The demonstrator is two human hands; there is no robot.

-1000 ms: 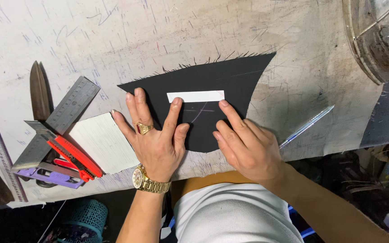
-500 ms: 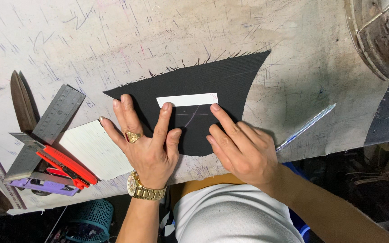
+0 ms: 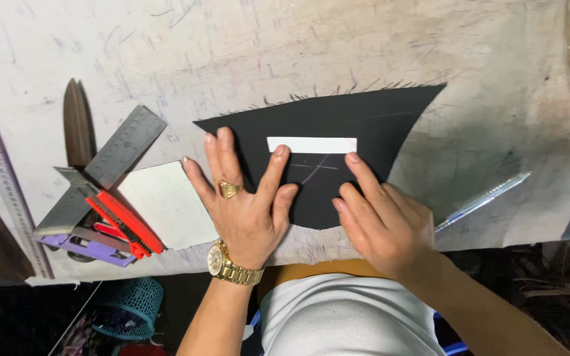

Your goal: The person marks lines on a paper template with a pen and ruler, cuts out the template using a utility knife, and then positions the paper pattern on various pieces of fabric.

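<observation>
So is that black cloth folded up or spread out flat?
Spread flat. The black cloth lies in one layer on the table, both hands pressing it down beside a white strip.

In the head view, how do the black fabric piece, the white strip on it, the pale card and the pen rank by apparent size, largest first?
1. Black fabric piece, clearly largest.
2. Pale card, partly under the left hand.
3. White strip and pen: similar length, strip wider, so ranking is unsure.
</observation>
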